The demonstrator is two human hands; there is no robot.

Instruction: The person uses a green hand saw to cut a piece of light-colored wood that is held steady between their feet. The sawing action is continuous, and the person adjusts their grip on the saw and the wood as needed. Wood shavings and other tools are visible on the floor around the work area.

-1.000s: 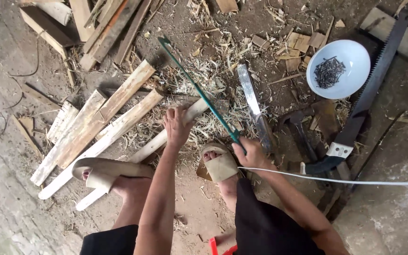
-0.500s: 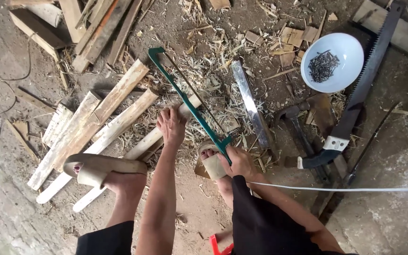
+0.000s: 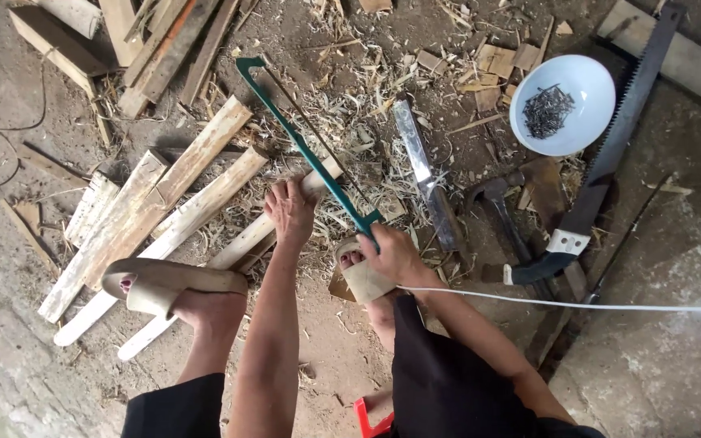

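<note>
- R hand clenched round the handle end of a green-framed hacksaw; saw frame runs up-left from the hand, tilted, its far end over the shavings.
- L hand pressed flat, fingers spread & released, on a pale wood strip lying on the dirt floor; not gripping anything.
- Saw crosses the strip just beside the L hand, near the strip's upper end; can't tell if blade is touching the wood.
- Strip passes under the person's R foot in a tan sandal; L foot in a matching sandal sits on the lower planks.
- More pale planks lie parallel to the strip, to its left.
- Big knife lies right of the saw, w/ a hammer just beyond it.
- White bowl holding dark nails sits upper right, beside a long toothed hand saw.
- Thin white cord runs right from near the R wrist.
- Shavings & wood scraps litter the floor around.
</note>
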